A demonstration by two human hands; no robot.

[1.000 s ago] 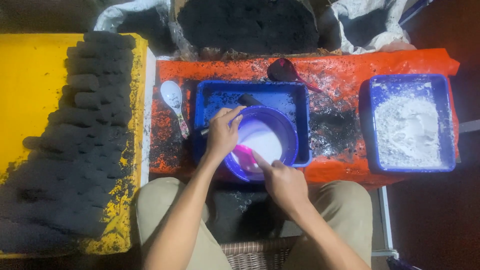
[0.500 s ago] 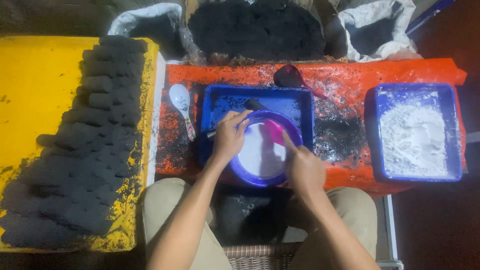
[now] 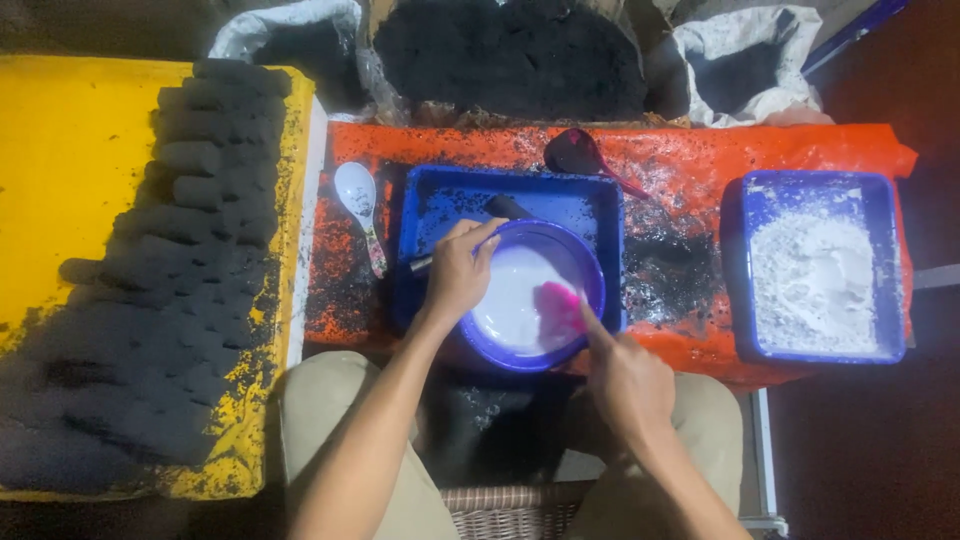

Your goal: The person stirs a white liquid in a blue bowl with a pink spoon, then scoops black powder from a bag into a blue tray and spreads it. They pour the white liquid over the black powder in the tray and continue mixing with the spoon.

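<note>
A purple bowl point(image 3: 590, 270) with white liquid inside rests tilted in a blue tray point(image 3: 450, 190) on an orange-covered table. My left hand point(image 3: 458, 270) grips the bowl's left rim. My right hand point(image 3: 625, 385) holds a pink tool point(image 3: 560, 305) whose end dips into the white liquid at the bowl's near right side. A dark-handled utensil point(image 3: 505, 207) lies in the tray behind the bowl.
A yellow board point(image 3: 70, 160) with rows of black cylinders point(image 3: 190, 230) lies at left. A white spoon point(image 3: 357, 195) and a dark red scoop point(image 3: 575, 155) sit on the orange cover. A blue tray of white powder point(image 3: 815, 270) stands right. Sacks of black powder point(image 3: 510, 55) sit behind.
My right hand moved the pink tool around inside the bowl, from the near side to the far rim and back toward me. My left hand kept hold of the bowl's rim.
</note>
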